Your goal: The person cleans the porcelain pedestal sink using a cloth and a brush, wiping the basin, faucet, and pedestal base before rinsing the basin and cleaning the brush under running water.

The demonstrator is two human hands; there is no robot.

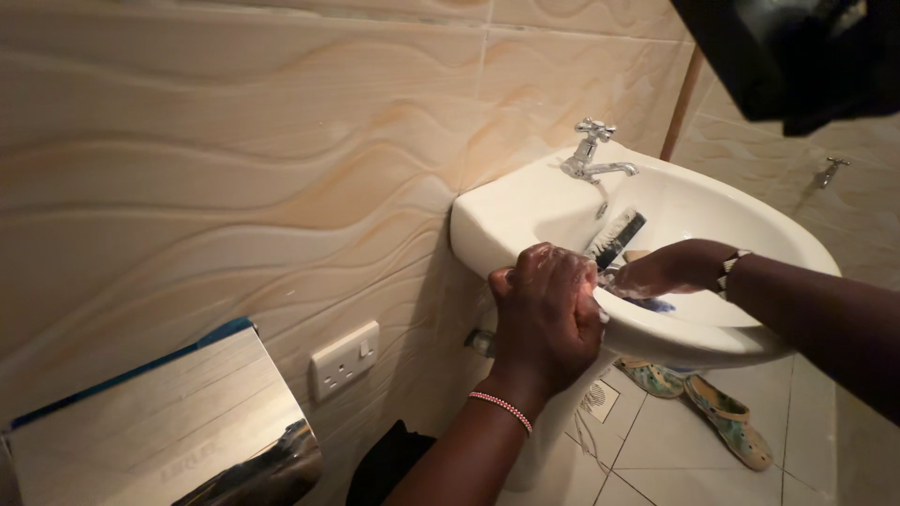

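One white washbasin (525, 211) hangs on the wavy beige tiled wall, with one chrome tap (592, 155) at its back edge. One brush (614, 239) with dark bristles lies tilted inside the bowl, just below the tap's spout. Two patterned slippers (722, 412) lie on the tiled floor under the basin, near each other. One white wall socket (345, 358) sits low on the wall, left of the basin, and one shiny metal dispenser (178, 431) is fixed further left and lower. A second small chrome fitting (830, 171) shows on the far wall.

The basin's front rim hides most of the bowl's bottom. The left hand (547, 314), a beaded band on its wrist, is curled over the front rim and grips it. The right hand (670, 270) reaches into the bowl, its fingers bent around the brush's handle end with foam about them; how tightly it grips I cannot tell.
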